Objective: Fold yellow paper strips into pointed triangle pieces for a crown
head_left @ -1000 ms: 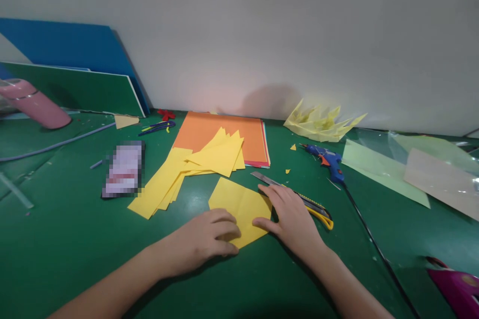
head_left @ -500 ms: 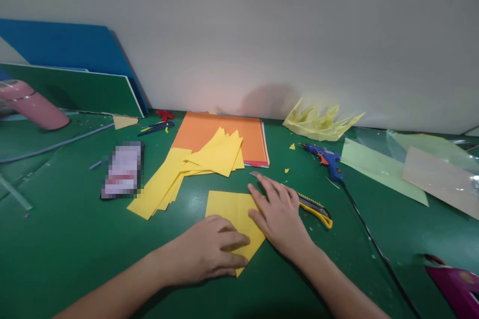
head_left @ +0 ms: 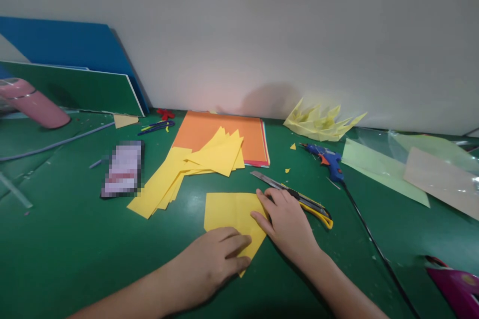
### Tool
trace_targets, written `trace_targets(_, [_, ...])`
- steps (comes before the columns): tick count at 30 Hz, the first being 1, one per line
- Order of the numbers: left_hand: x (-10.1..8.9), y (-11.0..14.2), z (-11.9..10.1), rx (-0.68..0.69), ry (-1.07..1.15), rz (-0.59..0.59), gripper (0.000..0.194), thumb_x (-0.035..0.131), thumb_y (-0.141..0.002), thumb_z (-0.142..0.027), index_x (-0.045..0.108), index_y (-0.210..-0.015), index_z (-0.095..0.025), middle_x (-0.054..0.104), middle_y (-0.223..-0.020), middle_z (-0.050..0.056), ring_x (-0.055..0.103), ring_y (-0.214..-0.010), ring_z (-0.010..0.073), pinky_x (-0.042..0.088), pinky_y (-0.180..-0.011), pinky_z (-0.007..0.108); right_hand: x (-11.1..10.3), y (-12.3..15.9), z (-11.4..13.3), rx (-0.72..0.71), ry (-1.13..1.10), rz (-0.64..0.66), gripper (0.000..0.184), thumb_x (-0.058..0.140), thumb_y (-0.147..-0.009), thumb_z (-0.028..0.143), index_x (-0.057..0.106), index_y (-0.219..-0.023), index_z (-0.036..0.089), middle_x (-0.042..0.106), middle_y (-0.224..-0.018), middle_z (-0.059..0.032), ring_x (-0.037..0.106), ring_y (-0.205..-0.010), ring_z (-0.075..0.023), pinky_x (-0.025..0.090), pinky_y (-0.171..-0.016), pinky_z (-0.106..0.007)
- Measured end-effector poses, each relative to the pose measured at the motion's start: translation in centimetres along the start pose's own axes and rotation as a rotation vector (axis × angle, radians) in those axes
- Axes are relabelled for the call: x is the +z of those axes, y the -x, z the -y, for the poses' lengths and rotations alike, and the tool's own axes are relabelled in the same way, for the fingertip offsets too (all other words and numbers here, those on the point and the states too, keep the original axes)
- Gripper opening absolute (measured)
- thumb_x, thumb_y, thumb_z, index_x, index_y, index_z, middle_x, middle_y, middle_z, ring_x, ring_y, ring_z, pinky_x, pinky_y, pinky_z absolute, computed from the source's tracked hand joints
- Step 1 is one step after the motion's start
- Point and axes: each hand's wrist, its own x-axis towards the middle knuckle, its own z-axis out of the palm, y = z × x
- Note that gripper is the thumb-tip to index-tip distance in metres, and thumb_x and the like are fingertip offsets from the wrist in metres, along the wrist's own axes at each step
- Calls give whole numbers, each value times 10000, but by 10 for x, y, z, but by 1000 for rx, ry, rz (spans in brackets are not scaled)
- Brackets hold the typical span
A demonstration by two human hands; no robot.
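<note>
At six o'clock: one yellow sheet; upon it, my left hand and right hand, fingers apart.

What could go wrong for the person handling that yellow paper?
The knife lies just beyond the right hand with its blade exposed, so a careless reach might cut a finger. The yellow sheet rests flat under fingers of both that hand and the left hand; uneven pressure could shift or crease it. The glue gun lies farther off; I can't tell whether it's hot, but if so, touching its nozzle might burn.
</note>
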Motion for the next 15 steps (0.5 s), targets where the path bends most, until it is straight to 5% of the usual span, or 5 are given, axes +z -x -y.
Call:
trace_targets(8, [3,-2,10,12,10,-55,209,443,-924,-148,641,-983,-176,636,-1087,101,563,-943,216,482,-818,342,-8,0,4,58,-396,15,230,493,-880,211,640,-1056,189,623,-952,-89,587,-876,-231,495,-751,-367])
trace_targets(12, [4,-6,11,13,27,-92,209,435,-927,-128,634,-888,-179,648,-1002,61,531,-981,219,411,-933,391,-4,0,3,286,-686,12,348,530,-839,293,487,-1176,218,600,-866,-31,561,-607,-147,505,-576,-295])
trace_targets(15, [5,-7,14,-33,14,-91,202,438,-936,-157,622,-860,-187,648,-981,45,511,-1045,242,361,-981,446,2,-1,1,418,-917,-121,449,544,-799,303,391,-1214,225,564,-915,-30,551,-573,-117,506,-552,-277])
